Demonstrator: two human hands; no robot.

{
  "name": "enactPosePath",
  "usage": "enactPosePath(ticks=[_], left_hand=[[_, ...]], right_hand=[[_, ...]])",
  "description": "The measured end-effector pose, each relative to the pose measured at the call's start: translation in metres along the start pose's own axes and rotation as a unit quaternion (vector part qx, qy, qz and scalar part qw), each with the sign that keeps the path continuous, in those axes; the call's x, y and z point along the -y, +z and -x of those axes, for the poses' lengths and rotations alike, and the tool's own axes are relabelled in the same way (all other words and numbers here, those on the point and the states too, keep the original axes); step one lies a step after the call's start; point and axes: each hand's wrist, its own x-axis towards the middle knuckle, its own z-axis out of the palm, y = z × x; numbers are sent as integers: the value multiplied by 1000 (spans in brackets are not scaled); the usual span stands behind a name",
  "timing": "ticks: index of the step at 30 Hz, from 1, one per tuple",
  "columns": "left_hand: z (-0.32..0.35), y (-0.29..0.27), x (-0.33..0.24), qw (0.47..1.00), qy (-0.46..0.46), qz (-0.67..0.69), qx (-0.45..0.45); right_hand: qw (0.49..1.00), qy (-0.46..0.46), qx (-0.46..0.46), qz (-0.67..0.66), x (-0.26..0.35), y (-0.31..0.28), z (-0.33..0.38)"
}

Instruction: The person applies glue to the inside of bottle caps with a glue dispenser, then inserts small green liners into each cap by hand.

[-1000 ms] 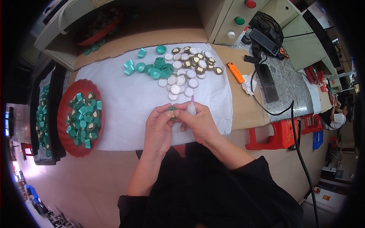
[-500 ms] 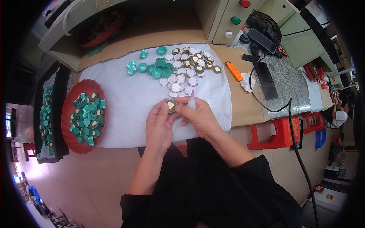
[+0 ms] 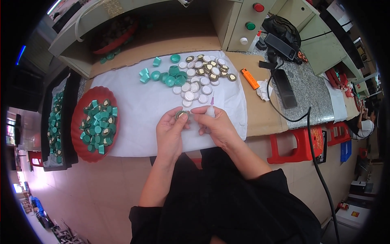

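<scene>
Between thumb and fingers my left hand [image 3: 168,136] grips a crimped bottle cap [image 3: 181,114]. A small whitish squeeze bottle [image 3: 210,110] with a purple-based needle tip is held upright in my right hand [image 3: 221,130]. My right thumb and forefinger are close beside the cap; whether they touch it I cannot tell. Beyond both hands, loose bottle caps [image 3: 188,96] lie on the white sheet [image 3: 136,130], some showing white faces and others gold ones. Left of them sit several green pleated cups [image 3: 170,80].
A red scalloped bowl [image 3: 76,136] at left holds green cups and caps, beside a black tray [image 3: 67,163] of similar pieces. At right lie an orange lighter-like tool [image 3: 250,79], a crumpled tissue [image 3: 263,90], a black phone-like slab [image 3: 284,88] and a black cable [image 3: 310,130]. A red stool [image 3: 292,146] stands below.
My right fingers have drawn back a little from the cap. The cap has tipped in my left hand, and its gold face shows less. The view has shifted slightly.
</scene>
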Motion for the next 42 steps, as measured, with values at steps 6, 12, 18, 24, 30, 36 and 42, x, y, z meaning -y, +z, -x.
enactPosePath(ticks=[6, 12, 18, 24, 30, 36, 42], left_hand=[[5, -1, -21, 974, 165, -152, -29], [1, -57, -86, 792, 366, -416, -257], [-12, -89, -117, 513, 384, -716, -278], [-88, -49, -77, 747, 225, -595, -193], [-98, -53, -74, 650, 174, -715, -190], [-25, -43, -35, 932, 251, -258, -45], [10, -27, -23, 975, 172, -142, -7]], right_hand=[[1000, 2, 22, -8, -3, -5, -1], [999, 9, 37, -11, -3, -13, -4], [998, 24, 48, -21, -2, -14, -5], [998, 42, 24, -34, 2, -9, -1], [997, 20, 62, -30, -1, -9, -1], [992, 3, 92, -82, -4, -19, -4], [996, -30, 70, -46, 4, -11, 3]])
